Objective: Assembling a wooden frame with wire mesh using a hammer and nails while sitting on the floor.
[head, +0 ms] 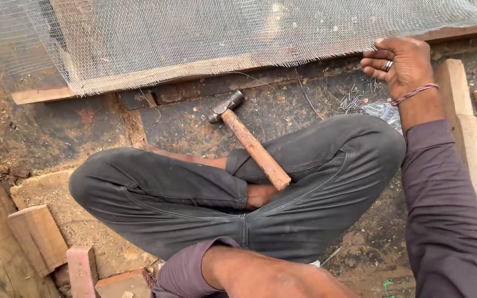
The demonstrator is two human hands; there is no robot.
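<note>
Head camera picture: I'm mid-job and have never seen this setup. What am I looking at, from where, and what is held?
There is no machine here: a person sits cross-legged on the ground, and the one camera, worn on their head, looks down over their dark grey trousers. The right hand, with a ring and a red thread bracelet, is curled in a grip at the edge of the fine grey wire mesh, which lies over a wooden frame. The left hand is out of view; only the forearm shows at the bottom. A hammer with a worn wooden handle and metal head rests untouched, head on the ground and handle across the leg. Small nails lie near the right hand.
</note>
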